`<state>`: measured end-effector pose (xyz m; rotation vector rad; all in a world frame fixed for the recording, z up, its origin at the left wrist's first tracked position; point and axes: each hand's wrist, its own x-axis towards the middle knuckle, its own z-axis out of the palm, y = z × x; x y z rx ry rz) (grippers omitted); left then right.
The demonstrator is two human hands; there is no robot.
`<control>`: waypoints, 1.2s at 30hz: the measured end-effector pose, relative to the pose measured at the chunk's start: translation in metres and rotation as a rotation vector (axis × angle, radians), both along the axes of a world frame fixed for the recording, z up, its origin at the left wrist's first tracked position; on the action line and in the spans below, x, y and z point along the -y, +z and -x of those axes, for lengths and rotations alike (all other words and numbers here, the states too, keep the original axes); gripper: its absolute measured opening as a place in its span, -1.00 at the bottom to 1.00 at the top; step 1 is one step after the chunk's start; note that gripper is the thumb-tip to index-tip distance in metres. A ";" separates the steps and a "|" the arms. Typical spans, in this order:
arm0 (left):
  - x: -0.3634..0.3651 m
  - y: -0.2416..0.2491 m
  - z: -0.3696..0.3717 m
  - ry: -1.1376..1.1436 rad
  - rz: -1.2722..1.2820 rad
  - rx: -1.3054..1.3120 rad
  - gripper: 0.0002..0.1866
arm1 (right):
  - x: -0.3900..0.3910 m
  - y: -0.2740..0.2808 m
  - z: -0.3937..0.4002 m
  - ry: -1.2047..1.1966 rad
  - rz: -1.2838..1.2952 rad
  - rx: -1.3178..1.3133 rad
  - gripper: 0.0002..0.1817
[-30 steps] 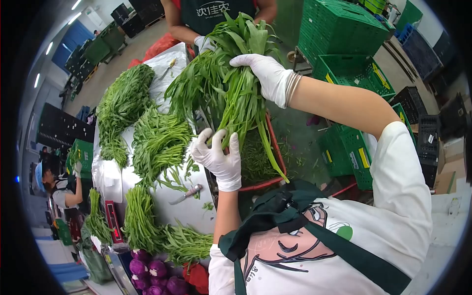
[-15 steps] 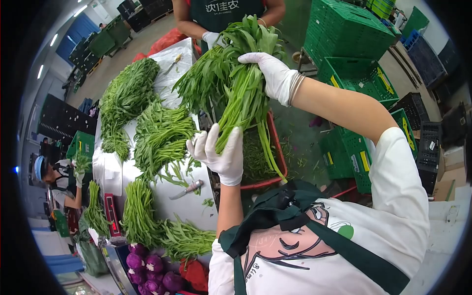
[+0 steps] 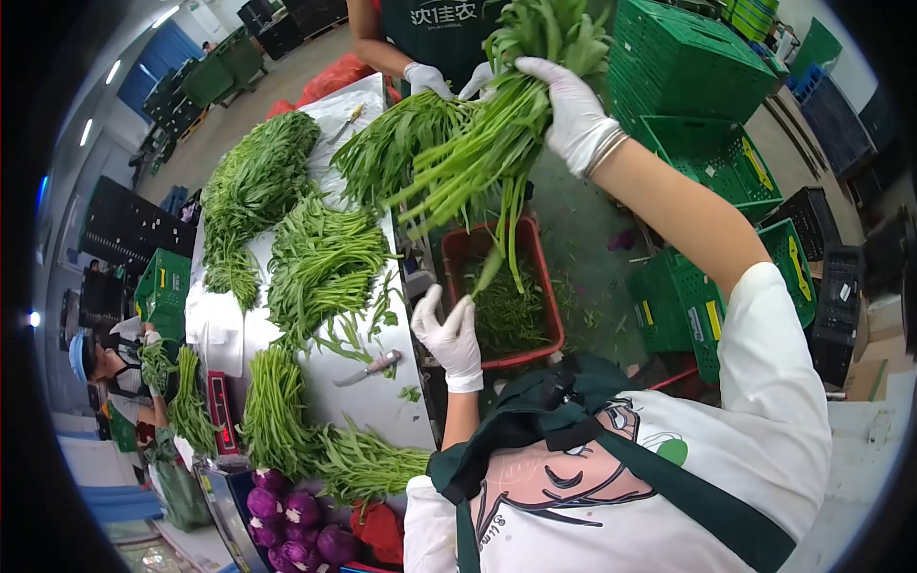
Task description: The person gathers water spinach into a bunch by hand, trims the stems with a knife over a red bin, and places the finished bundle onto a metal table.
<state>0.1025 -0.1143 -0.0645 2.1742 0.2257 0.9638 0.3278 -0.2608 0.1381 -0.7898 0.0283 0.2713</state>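
My right hand (image 3: 570, 115), in a white glove, grips a bunch of water spinach (image 3: 516, 115) near its leafy part. The cut stems fan out to the left, and some stems hang over a red bin (image 3: 556, 296). Below the bunch, my left hand (image 3: 449, 339), gloved too, has its fingertips at the lower end of a single green leaf (image 3: 490, 270). On the metal table (image 3: 377, 420) beside it lies a knife (image 3: 371, 368) with a pale handle. Piles of water spinach (image 3: 325, 263) cover much of the table to the left.
Opposite me, a co-worker's gloved hands (image 3: 435, 81) hold greens. Green crates (image 3: 688, 67) are stacked at right. A scale with a red display (image 3: 222, 415) and purple cabbages (image 3: 301, 511) are at lower left. Another person (image 3: 119, 368) handles greens at far left.
My right hand has raised the bunch up and away, its stems swinging left. My left hand has come off the stems and sits lower, at a single leaf. The co-worker's second hand now shows.
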 end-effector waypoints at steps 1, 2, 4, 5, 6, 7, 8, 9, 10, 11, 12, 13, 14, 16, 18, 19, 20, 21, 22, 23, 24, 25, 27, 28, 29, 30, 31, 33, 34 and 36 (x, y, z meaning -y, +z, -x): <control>-0.003 -0.015 0.003 -0.007 -0.030 -0.109 -0.83 | 0.003 0.005 0.002 -0.037 0.056 0.008 -0.74; -0.006 -0.032 0.005 0.011 0.023 -0.173 -0.81 | 0.008 0.007 0.001 0.005 0.060 0.011 -0.74; -0.013 -0.040 0.004 0.032 0.034 -0.235 -0.72 | 0.010 0.013 0.009 0.060 0.078 0.012 -0.74; -0.016 -0.036 0.001 0.029 -0.006 -0.230 -0.67 | 0.010 0.016 0.016 0.084 0.085 0.020 -0.75; -0.015 -0.020 -0.002 0.024 -0.045 -0.228 -0.61 | 0.008 0.017 0.022 0.103 0.075 0.047 -0.80; -0.014 -0.002 -0.002 0.050 -0.199 -0.182 -0.47 | 0.007 0.016 0.023 0.128 0.069 0.035 -0.80; -0.011 0.014 -0.002 0.006 -0.044 -0.044 -0.49 | 0.005 0.013 0.024 0.154 0.063 0.023 -0.80; -0.008 0.028 0.000 -0.037 0.109 0.094 -0.51 | 0.004 0.011 0.024 0.179 0.056 0.011 -0.80; -0.006 0.043 0.004 -0.056 -0.067 0.244 -0.60 | 0.002 0.009 0.024 0.158 0.090 -0.012 -0.77; -0.003 0.060 0.003 -0.142 -0.152 0.325 -0.65 | 0.001 0.008 0.024 0.163 0.094 -0.022 -0.77; 0.001 0.076 0.001 -0.172 -0.272 0.379 -0.65 | -0.002 0.008 0.028 0.170 0.099 -0.030 -0.77; 0.005 0.091 -0.004 -0.200 -0.394 0.432 -0.66 | -0.005 0.008 0.034 0.178 0.102 -0.036 -0.77; 0.010 0.103 -0.011 -0.182 -0.347 0.415 -0.67 | -0.009 0.011 0.041 0.171 0.107 -0.042 -0.79; 0.011 0.112 -0.024 -0.089 -0.363 0.362 -0.68 | -0.010 0.010 0.046 0.235 0.105 -0.061 -0.80; 0.008 0.111 -0.027 -0.037 -0.358 0.342 -0.70 | -0.010 0.011 0.049 0.283 0.093 -0.095 -0.80; 0.008 0.112 -0.029 0.003 -0.354 0.348 -0.70 | -0.010 0.012 0.050 0.292 0.093 -0.099 -0.80; 0.009 0.112 -0.029 0.042 -0.347 0.350 -0.70 | -0.009 0.012 0.052 0.300 0.094 -0.109 -0.79; 0.010 0.115 -0.028 0.082 -0.339 0.348 -0.70 | -0.007 0.012 0.055 0.308 0.097 -0.121 -0.79; 0.007 0.121 -0.029 0.041 -0.349 0.274 -0.64 | -0.007 0.013 0.059 0.321 0.113 -0.134 -0.78; 0.005 0.120 -0.031 0.039 -0.358 0.281 -0.62 | -0.007 0.011 0.059 0.317 0.112 -0.130 -0.78; 0.004 0.117 -0.033 0.037 -0.366 0.288 -0.61 | -0.007 0.008 0.058 0.313 0.110 -0.125 -0.78; 0.003 0.116 -0.035 0.034 -0.375 0.297 -0.59 | -0.007 0.005 0.057 0.307 0.109 -0.119 -0.78; 0.005 0.122 -0.035 0.010 -0.326 0.261 -0.63 | -0.006 0.004 0.055 0.327 0.103 -0.118 -0.78; 0.004 0.121 -0.035 -0.005 -0.317 0.254 -0.65 | -0.006 0.004 0.057 0.321 0.110 -0.114 -0.78; 0.003 0.121 -0.035 -0.019 -0.307 0.245 -0.68 | -0.006 0.005 0.058 0.316 0.117 -0.111 -0.78; 0.003 0.122 -0.034 -0.026 -0.252 0.246 -0.71 | -0.007 0.004 0.058 0.300 0.133 -0.102 -0.79; 0.004 0.122 -0.033 -0.034 -0.197 0.248 -0.74 | -0.007 0.003 0.057 0.283 0.148 -0.091 -0.79; 0.004 0.122 -0.033 -0.047 -0.170 0.242 -0.79 | -0.008 0.001 0.055 0.249 0.157 -0.065 -0.78; 0.004 0.121 -0.034 -0.052 -0.197 0.234 -0.81 | -0.008 -0.001 0.053 0.232 0.153 -0.049 -0.78; 0.004 0.119 -0.033 -0.050 -0.269 0.200 -0.84 | -0.009 -0.002 0.053 0.190 0.159 -0.032 -0.76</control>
